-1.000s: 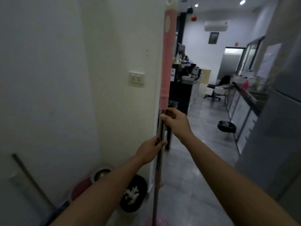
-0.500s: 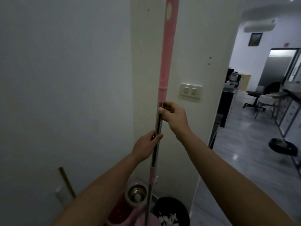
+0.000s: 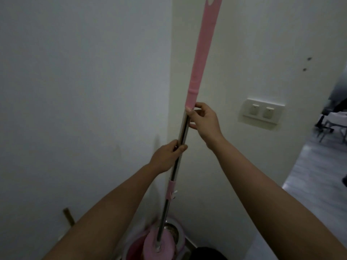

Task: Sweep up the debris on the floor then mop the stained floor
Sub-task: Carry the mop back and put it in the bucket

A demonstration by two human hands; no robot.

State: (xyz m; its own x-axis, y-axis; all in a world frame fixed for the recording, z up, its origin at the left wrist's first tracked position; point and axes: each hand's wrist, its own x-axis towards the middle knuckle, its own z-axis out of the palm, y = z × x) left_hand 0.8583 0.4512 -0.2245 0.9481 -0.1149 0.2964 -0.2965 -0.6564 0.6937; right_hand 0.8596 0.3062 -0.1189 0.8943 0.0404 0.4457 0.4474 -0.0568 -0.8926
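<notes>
While gripped in both bare hands, seen standing nearly upright in a wall corner: spin mop point(image 3: 185, 126), with its long pink upper handle point(image 3: 202, 53) running out of the top of the view and its shiny steel shaft point(image 3: 183, 128) slanting down and to the left. Right hand point(image 3: 203, 121) closed around the steel shaft just under the lower end of the pink grip, thumb touching the seam. Left hand point(image 3: 167, 158) wrapped shut around the same shaft lower down, fingers curled over the front, a short stretch of bare steel showing between the two hands. Below the left hand, pink locking collar point(image 3: 171, 190) on the shaft, a small white clip jutting from its side. At the foot of the pole, round pink mop head point(image 3: 161, 243) sitting over a pink spin-mop bucket point(image 3: 135, 250) with a steel wringer basket point(image 3: 171, 229) just behind it, all pushed into the corner. Dark rounded object point(image 3: 206, 254) at the bottom edge beside the bucket, too cut off to identify. On the cream wall to the right, double light switch point(image 3: 262, 114). Against the grey wall at lower left, end of a thin brown stick point(image 3: 68, 218). Far right, strip of grey floor point(image 3: 309, 175) leading to a blurred office chair point(image 3: 326, 124).
</notes>
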